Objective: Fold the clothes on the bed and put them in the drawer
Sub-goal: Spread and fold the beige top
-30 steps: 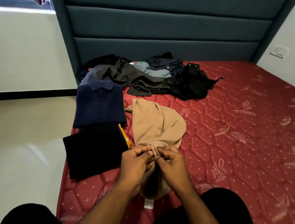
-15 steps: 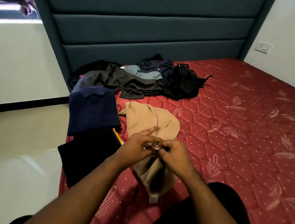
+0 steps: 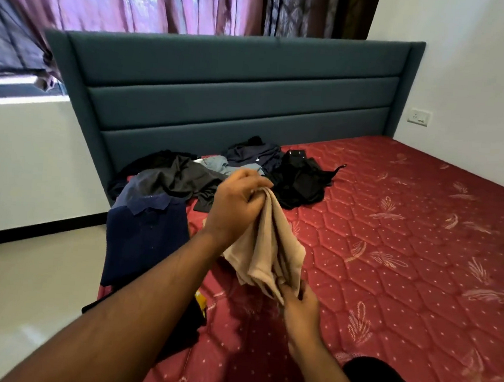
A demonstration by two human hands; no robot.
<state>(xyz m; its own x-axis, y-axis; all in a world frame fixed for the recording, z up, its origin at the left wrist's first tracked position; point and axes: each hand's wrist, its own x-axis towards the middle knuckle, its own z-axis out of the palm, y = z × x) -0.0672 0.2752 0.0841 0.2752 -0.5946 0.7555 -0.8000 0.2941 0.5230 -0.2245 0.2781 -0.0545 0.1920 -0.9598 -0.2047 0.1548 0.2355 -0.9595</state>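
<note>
Above mattress (image 3: 405,265), hands gripping beige garment (image 3: 267,241) (left (image 3: 234,207) higher, right (image 3: 298,307))

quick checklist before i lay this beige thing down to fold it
1. Left hand grips the top of the beige garment: ok.
2. Right hand pinches its lower edge: ok.
3. Garment spread flat: not ok, bunched.
4. Bare mattress to the right for laying it out: ok.
5. Folded navy shirt apart from the garment: ok.
6. Drawer in view: not ok.

Red mattress (image 3: 392,248): folded navy shirt (image 3: 145,242), dark clothes heap (image 3: 246,172), perhaps unfolded.
</note>
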